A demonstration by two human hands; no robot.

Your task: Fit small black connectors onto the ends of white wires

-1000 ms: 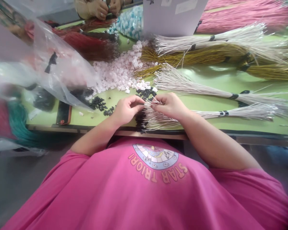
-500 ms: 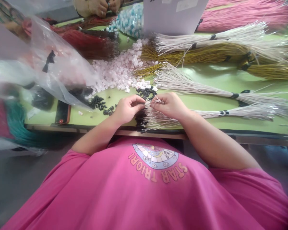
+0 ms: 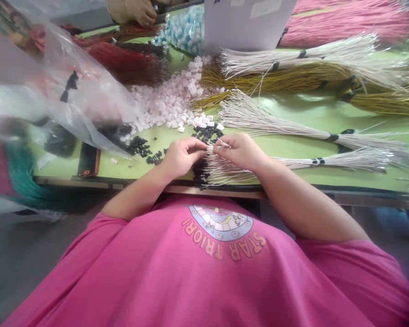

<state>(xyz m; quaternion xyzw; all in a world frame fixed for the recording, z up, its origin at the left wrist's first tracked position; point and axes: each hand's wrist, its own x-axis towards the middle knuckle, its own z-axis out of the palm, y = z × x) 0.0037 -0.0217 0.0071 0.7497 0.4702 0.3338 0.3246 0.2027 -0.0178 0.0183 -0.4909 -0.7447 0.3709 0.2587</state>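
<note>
My right hand [image 3: 240, 149] is closed on a few white wires, whose tips stick out between the fingers. Beneath it lies a bundle of white wires [image 3: 293, 162], tied with black tape, its loose ends fanned toward my left hand [image 3: 181, 156]. The left thumb and forefinger are pinched together right at the wire tips; whatever they grip is too small to make out. Small black connector pieces [image 3: 201, 170] lie under and between my hands, with more black pieces [image 3: 209, 132] just beyond the fingertips.
White plastic connectors [image 3: 167, 104] are heaped behind my hands. More white wire bundles [image 3: 293, 125], yellow wires [image 3: 276, 79] and pink wires [image 3: 354, 22] lie to the right. A clear plastic bag [image 3: 85, 100] and a dark case [image 3: 89, 159] are left. Another person's hand [image 3: 141, 11] shows across the table.
My hands stay almost in place, with only slight finger movement at the wire tips. Across the table, one of the other person's hands has moved mostly out of sight.
</note>
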